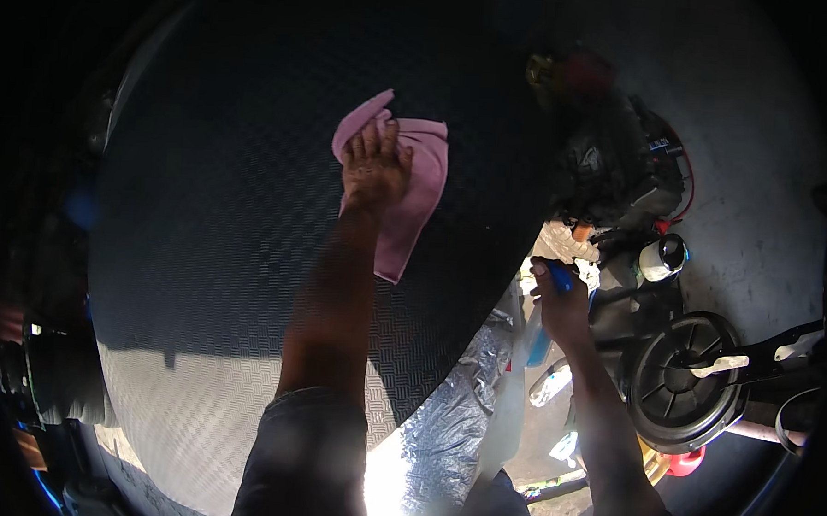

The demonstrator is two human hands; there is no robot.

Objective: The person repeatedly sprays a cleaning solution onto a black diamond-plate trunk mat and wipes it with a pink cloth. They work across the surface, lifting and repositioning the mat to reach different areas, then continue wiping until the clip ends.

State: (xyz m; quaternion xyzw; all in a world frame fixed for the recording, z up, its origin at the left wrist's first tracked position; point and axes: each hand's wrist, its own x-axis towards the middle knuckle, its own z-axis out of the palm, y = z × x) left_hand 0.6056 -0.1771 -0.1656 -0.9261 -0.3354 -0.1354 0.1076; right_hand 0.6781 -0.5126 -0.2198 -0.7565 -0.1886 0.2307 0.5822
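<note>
My left hand (378, 169) lies flat with its fingers stretched out, pressing on a pink cloth (420, 180). The cloth is partly bunched above the fingers, and its loose end trails toward me. Beneath it is a large, dark, textured mat-like surface (220, 250) with a curved right edge. Beyond that edge, my right hand (564, 306) is closed around the blue top of what looks like a spray bottle (561, 279). The hand and wrist hide part of the bottle, and a blue part shows just below.
To the right stand a round black ribbed lid or wheel (685, 381), a white can (663, 258) and a dark bag-like heap (621, 166). Crinkled silver sheeting (457, 412) lies beside the mat's lower right edge. Something red (686, 461) sits below the black round piece.
</note>
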